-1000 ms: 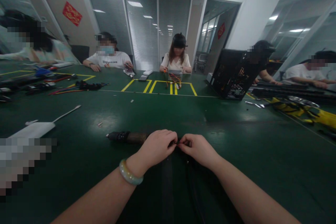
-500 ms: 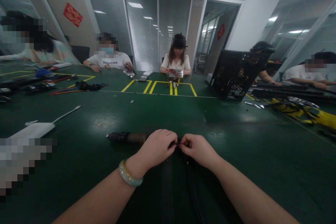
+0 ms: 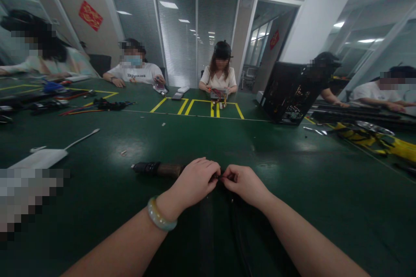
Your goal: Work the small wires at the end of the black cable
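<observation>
My left hand (image 3: 199,181) and my right hand (image 3: 245,184) meet fingertip to fingertip low over the table. Both are closed in a pinch around a small dark piece (image 3: 220,177), too small and too covered by fingers to name. Behind my left hand lies an inline electric screwdriver (image 3: 167,170), brown-bodied with a black front and a metal tip facing left; its rear end is hidden by the hand. A black cable (image 3: 238,238) runs from beneath my right hand towards the near edge.
On the green table (image 3: 136,207), a white device with a cord (image 3: 43,159) lies left. Wire bundles (image 3: 104,104) are farther back. A black computer case (image 3: 286,93) stands back right, beside yellow-and-black material (image 3: 367,138). Several people sit around; one holds a wired metal unit (image 3: 219,93).
Both hands stay in the same place with the same pinch, fingers shifting only slightly. Across the table, a person's wired unit has tipped a little.
</observation>
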Demonstrator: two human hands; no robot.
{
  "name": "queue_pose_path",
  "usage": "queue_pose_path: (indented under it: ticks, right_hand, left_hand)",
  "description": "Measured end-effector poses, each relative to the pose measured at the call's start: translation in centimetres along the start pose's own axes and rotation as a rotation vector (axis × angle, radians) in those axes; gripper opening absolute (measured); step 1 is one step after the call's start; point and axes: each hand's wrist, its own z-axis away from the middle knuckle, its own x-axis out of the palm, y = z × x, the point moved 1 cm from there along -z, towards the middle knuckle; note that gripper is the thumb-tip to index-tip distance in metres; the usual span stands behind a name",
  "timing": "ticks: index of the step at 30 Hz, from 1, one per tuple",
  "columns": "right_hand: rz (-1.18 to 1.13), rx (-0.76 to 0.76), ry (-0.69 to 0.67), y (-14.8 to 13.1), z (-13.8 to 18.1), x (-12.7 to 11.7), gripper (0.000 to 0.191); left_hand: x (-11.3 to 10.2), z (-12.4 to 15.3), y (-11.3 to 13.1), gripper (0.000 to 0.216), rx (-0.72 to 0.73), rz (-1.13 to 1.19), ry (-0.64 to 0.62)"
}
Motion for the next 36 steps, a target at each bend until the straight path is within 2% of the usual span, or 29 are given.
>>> queue_pose_path:
  ticks: [13,23,36]
  right_hand:
    - [0.000,0.002,-0.002,0.0,0.0,-0.1,0.008]
    - [0.008,-0.012,0.008,-0.2,0.0,-0.1,0.007]
    - [-0.019,-0.005,-0.003,-0.4,0.0,-0.2,0.008]
  left_hand:
    - [0.8,0.1,0.0,0.008,-0.023,0.006,0.016]
    - [-0.5,0.0,0.2,0.006,0.036,-0.040,0.017]
    - [-0.7,0.1,0.3,0.003,0.012,-0.022,0.012]
